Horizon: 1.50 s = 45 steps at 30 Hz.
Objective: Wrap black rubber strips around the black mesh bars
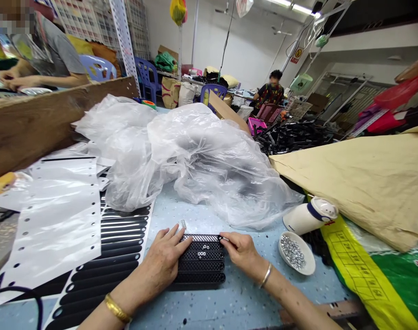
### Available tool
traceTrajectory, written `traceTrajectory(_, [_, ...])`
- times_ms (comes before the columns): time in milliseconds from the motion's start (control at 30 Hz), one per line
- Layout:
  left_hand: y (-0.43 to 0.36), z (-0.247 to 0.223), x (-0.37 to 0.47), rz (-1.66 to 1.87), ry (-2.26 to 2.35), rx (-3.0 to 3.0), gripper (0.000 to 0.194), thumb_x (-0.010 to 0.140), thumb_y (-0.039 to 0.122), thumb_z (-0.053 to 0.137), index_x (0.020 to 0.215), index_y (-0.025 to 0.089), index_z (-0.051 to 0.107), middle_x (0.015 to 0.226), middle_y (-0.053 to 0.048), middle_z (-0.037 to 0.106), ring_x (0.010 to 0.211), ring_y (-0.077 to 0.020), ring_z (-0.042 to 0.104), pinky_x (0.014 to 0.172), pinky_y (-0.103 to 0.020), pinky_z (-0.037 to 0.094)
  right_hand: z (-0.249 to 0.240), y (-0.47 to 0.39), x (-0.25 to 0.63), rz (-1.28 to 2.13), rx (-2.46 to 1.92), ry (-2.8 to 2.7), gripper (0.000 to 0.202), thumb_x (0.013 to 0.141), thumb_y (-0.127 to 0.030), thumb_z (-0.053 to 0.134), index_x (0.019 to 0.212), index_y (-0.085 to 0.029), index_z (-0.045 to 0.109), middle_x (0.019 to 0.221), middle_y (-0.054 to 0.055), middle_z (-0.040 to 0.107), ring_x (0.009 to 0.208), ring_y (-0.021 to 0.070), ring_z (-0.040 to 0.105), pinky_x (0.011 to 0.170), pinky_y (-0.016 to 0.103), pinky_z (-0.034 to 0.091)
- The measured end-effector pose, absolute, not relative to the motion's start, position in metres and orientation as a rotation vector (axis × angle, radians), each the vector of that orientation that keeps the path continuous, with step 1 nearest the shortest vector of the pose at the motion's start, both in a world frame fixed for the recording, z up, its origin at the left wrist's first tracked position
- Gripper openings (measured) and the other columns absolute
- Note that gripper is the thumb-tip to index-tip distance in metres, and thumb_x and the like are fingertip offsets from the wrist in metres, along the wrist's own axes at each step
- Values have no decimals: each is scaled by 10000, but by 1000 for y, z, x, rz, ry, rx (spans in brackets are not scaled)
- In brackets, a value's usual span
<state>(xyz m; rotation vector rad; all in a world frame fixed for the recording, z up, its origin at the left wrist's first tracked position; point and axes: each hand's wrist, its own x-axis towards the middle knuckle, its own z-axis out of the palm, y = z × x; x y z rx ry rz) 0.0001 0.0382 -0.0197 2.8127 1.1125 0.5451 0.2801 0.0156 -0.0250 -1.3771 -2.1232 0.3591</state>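
Several black strips with a crosshatched pattern (pixel 202 266) lie side by side on the blue speckled table. Over their left ends rests my left hand (pixel 162 256), fingers stretched out and lying on the top strip. At that strip's right end, the thumb and forefinger of my right hand (pixel 243 253) are pinched together; what they hold is too small to make out. A few small pale rings (pixel 202 253) sit loose on the strips. To the right of my right hand is a white bowl (pixel 311 266) filled with small silver metal pieces (pixel 293 251).
A white bottle (pixel 303 216) lies tilted behind the bowl. Crumpled clear plastic (pixel 202 156) covers the back of the table. White sheets (pixel 62 206) and long black strips (pixel 102 256) lie left. A wooden board (pixel 57 119) borders the left; co-workers sit beyond.
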Motion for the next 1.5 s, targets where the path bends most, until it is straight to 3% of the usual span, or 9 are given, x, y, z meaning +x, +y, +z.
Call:
traceTrajectory(133, [39, -23, 0, 570, 1109, 2829, 599, 710, -29, 423, 1245, 158, 616, 1295, -174, 611, 1237, -372, 518, 929, -526, 428, -21, 27, 281, 397, -1391, -2191, 165, 881, -145, 574, 855, -199, 727, 771, 29, 762, 685, 162, 706, 633, 228, 478])
traceTrajectory(367, [38, -21, 1, 547, 1105, 2844, 570, 736, -35, 406, 1229, 145, 628, 1283, -190, 620, 1227, -374, 537, 930, -530, 436, -11, 35, 274, 369, -1423, -2281, 186, 828, -97, 568, 681, -176, 650, 624, 23, 686, 564, 145, 618, 550, 229, 368])
traceTrajectory(567, [38, -21, 1, 557, 1100, 2824, 587, 721, -36, 418, 1238, 150, 624, 1287, -193, 616, 1232, -370, 535, 934, -532, 435, -11, 32, 273, 309, -1424, -2262, 227, 900, -105, 449, 783, -147, 639, 668, 57, 663, 595, 161, 606, 571, 251, 393])
traceTrajectory(733, [37, -23, 1, 580, 1109, 2798, 593, 723, -41, 420, 1249, 149, 617, 1298, -197, 609, 1240, -368, 529, 945, -539, 425, -7, 34, 284, 319, -1355, -2311, 180, 885, -100, 527, 963, -143, 683, 749, 52, 681, 664, 152, 629, 625, 235, 448])
traceTrajectory(1000, [36, -18, 2, 557, 1108, 2841, 574, 745, -50, 398, 1243, 134, 617, 1296, -213, 608, 1213, -366, 558, 929, -537, 452, 0, 39, 282, 295, -1237, -2563, 209, 884, -42, 504, 775, -158, 641, 697, 26, 625, 657, 140, 579, 610, 222, 413])
traceTrajectory(1200, [35, -19, 2, 546, 1134, 2838, 569, 766, -48, 392, 1250, 156, 611, 1298, -190, 614, 1214, -345, 561, 936, -525, 457, 5, 32, 272, 170, -1201, -2711, 211, 754, 29, 452, 809, -107, 605, 781, 126, 609, 696, 216, 508, 623, 318, 385])
traceTrajectory(1400, [33, -27, 1, 571, 1126, 2835, 576, 754, -43, 417, 1267, 146, 598, 1304, -209, 607, 1213, -358, 559, 925, -534, 455, 5, 33, 275, 211, -1307, -2631, 194, 786, -4, 446, 796, -118, 603, 776, 124, 620, 705, 217, 530, 641, 320, 397])
traceTrajectory(1500, [32, -26, 1, 565, 1140, 2811, 581, 756, -50, 418, 1274, 148, 594, 1329, -208, 588, 1235, -353, 543, 950, -528, 442, 2, 37, 274, 317, -1438, -2491, 202, 850, -42, 440, 794, -125, 616, 703, 69, 638, 627, 166, 554, 585, 259, 396])
